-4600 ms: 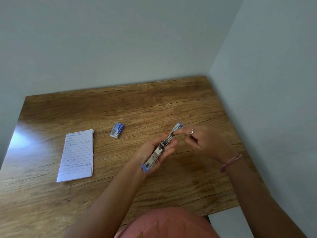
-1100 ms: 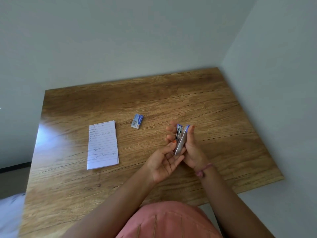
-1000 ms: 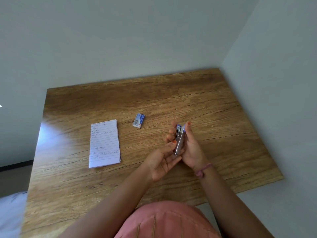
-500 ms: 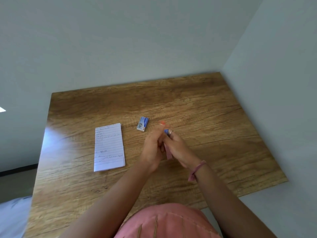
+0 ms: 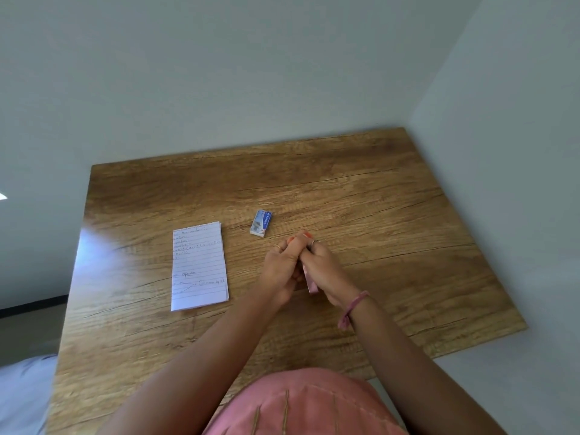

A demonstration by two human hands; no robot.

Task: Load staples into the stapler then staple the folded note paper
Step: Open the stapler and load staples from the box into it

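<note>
Wooden table (image 5: 376, 215); both hands clasp slim stapler (image 5: 311, 285).

We see the worktop (image 5: 376, 189) set into a corner, with walls behind it and on its right. On it, left of the middle, lies the note paper (image 5: 199, 266), its long side running away from us. The staple box (image 5: 261, 223) lies just beyond and to the right of the paper, apart from it. In front of the box and to its right, our left hand (image 5: 282, 268) and right hand (image 5: 323, 268) meet above the worktop, pressed together around the stapler (image 5: 310, 282), whose near end sticks out between them.
</note>
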